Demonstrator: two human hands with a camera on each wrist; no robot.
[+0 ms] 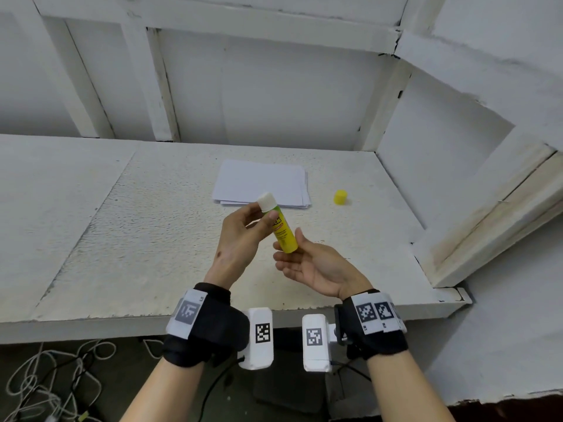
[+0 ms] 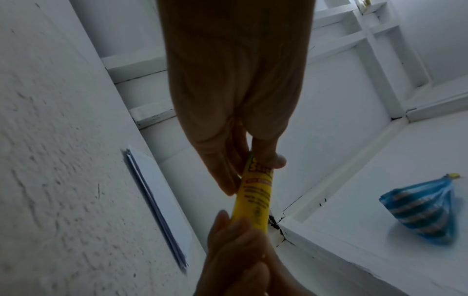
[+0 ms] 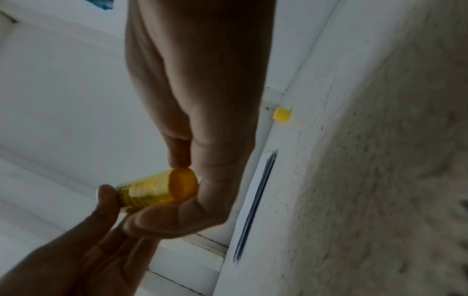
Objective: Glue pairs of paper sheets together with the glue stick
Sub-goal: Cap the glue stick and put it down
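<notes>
I hold the glue stick [image 1: 280,226] up over the bench [image 1: 152,239] with both of my hands. My left hand [image 1: 240,239] pinches its upper part: the thumb lies on the near side of the label and the fingers curl round the far side, just under the white, uncapped end, which points up and away from me. The tube tilts, its yellow bottom end coming down toward my right hand [image 1: 316,266]. That hand lies palm up under the tube; its thumb and fingertips close on the bottom end, and in the right wrist view the round base of the tube sits between the thumb and the first finger. The other fingers of that hand lie loosely spread.

The stack of paper sheets [image 1: 262,184] lies flat on the bench beyond my left hand, past the white tip of the stick, untouched by either hand; its edges are a little fanned at the near side. The yellow cap [image 1: 340,197] stands on the bench beyond my right hand and just to the right of the sheets, apart from them.

In the left wrist view a blue striped bag [image 2: 425,210] lies on a white ledge far off to the side of my left hand. Under the near edge of the bench, below my wrists, white cables [image 1: 51,379] lie tangled on the floor.
</notes>
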